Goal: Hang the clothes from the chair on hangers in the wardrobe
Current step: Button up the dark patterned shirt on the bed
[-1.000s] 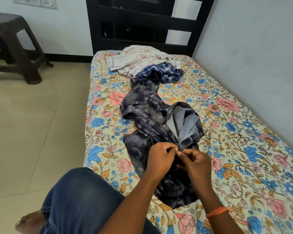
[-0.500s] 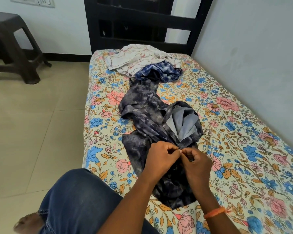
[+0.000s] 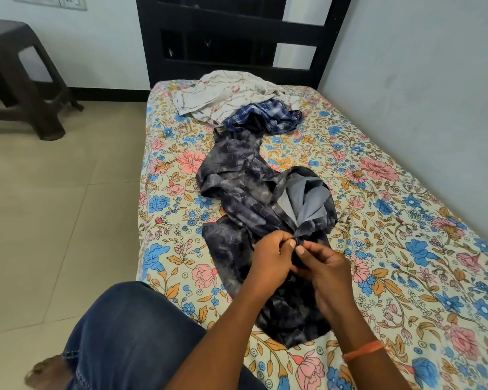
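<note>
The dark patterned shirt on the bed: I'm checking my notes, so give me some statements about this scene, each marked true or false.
1. Both hands pinch the dark patterned shirt. True: the left hand and right hand meet at its front edge.
2. The shirt hangs on a hanger. False: it lies on the floral bedsheet.
3. A blue checked garment lies beyond it. True.
4. The white garment is on the floor. False: it lies near the headboard.
</note>
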Demonstrator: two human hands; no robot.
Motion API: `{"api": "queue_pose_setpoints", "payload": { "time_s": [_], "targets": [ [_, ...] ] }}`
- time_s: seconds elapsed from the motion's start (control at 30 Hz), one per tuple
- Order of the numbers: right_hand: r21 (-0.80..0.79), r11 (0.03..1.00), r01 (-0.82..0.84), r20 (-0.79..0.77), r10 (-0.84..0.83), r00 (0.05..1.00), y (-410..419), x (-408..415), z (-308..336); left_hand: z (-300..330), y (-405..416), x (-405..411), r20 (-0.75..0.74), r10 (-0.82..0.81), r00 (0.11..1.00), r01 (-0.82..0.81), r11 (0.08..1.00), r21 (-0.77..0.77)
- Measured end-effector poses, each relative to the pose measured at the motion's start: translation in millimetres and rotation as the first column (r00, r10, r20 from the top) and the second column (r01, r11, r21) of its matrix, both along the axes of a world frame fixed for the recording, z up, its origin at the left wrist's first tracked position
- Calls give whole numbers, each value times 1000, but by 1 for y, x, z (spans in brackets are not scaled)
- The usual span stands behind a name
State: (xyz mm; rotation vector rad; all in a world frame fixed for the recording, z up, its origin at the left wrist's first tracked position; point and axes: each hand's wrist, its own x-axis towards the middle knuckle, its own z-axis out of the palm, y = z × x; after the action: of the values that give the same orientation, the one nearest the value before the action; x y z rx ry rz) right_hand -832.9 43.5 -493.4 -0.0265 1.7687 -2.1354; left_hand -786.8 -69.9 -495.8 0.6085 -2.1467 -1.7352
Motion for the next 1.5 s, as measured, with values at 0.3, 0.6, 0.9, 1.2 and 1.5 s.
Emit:
{"api": "queue_pose_setpoints", "payload": {
  "time_s": [0.3, 0.6, 0.9, 1.2, 1.5],
  "targets": [
    [-14, 995, -101, 29, 101, 994, 11, -10, 1, 4, -1, 1, -17, -47, 999, 50, 961, 272],
    [358, 923, 138, -385, 11, 923, 5, 3, -2, 6, 1, 3, 9, -39, 999, 35, 969, 246],
    [192, 977, 89, -108, -69, 992, 0, 3, 7, 7, 3, 6, 26, -31, 999, 22, 953, 301],
    [388, 893, 226, -410, -52, 911, -1, 4, 1, 5, 6, 6, -14, 13, 1000, -8, 951, 309],
    [490, 781, 388, -699, 86, 710, -4, 4, -3, 3, 8, 6, -54, 25, 998, 0, 910, 414]
  ]
}}
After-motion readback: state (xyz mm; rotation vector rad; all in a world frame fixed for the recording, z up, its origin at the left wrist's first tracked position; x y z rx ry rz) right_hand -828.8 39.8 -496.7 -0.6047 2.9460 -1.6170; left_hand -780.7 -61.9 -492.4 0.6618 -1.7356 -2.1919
